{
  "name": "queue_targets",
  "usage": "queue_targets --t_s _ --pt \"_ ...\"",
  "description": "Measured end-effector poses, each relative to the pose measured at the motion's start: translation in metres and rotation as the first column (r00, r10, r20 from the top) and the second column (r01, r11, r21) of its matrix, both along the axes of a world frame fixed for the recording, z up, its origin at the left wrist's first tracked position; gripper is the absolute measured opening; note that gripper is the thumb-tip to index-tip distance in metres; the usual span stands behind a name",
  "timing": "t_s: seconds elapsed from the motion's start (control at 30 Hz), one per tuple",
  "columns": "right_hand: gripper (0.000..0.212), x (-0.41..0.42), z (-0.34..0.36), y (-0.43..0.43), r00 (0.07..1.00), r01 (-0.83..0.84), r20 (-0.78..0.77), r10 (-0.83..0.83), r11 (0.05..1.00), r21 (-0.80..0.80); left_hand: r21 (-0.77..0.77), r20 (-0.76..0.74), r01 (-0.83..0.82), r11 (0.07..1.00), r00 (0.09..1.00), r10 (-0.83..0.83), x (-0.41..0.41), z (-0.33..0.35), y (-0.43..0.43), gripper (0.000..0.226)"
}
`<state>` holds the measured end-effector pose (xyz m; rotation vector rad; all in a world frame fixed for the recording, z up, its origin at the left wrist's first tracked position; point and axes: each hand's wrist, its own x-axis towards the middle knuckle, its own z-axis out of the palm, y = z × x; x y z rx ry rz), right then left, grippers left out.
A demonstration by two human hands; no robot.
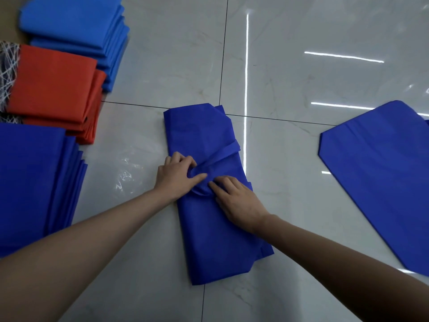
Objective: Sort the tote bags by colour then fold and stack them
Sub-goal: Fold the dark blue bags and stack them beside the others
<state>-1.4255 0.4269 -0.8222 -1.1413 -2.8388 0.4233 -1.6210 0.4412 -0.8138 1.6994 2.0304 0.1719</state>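
Two hands meet in the middle of a dark blue tote bag [209, 187] that lies flat on the floor [290, 66]. The bag is a long strip. It runs from near the person's body away toward the far side, leaning a little left at the top. The left hand [177, 176] pinches a bunched handle loop [202, 170] with a narrow grip. The right hand [236, 201] lies flat and open, pressing the cloth just beside it. Both hands sit at the halfway line, so the next fold likely goes along the long way, end to end. The dark blue stack [34, 182] waits to the left, nearer the left hand.
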Motion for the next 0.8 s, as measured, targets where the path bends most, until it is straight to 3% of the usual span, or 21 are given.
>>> queue_targets --t_s 0.13,0.27,0.37,0.53,0.67,0.8 --pt "0.054 0.0 0.008 0.021 0.991 0.112 -0.073 -0.111 0.994 0.007 0.159 0.029 0.049 0.986 0.998 -0.054 -0.009 -0.007 -0.004 0.036" --pt "0.072 0.006 0.008 0.05 0.989 0.083 0.122 -0.082 0.997 -0.005 0.259 0.026 0.26 0.93 0.961 -0.276 -0.026 -0.014 -0.01 0.051" --pt "0.084 0.008 -0.005 0.053 0.968 0.084 0.242 -0.067 0.994 -0.064 0.318 -0.041 0.381 0.868 0.921 -0.388 -0.035 -0.021 -0.01 0.048" --pt "0.084 0.004 -0.017 0.048 0.963 0.139 0.238 -0.128 0.99 -0.03 0.388 -0.152 0.343 0.855 0.939 -0.308 -0.019 -0.013 -0.012 0.043" --pt "0.077 0.005 -0.019 0.049 0.972 0.135 0.197 -0.127 0.99 -0.028 0.212 -0.272 0.411 0.887 0.896 -0.35 0.008 -0.021 -0.022 0.062" --pt "0.074 0.011 -0.021 0.052 0.988 0.096 0.125 -0.087 0.993 -0.073 0.12 -0.31 0.381 0.917 0.892 -0.331 0.007 -0.039 -0.027 0.06"
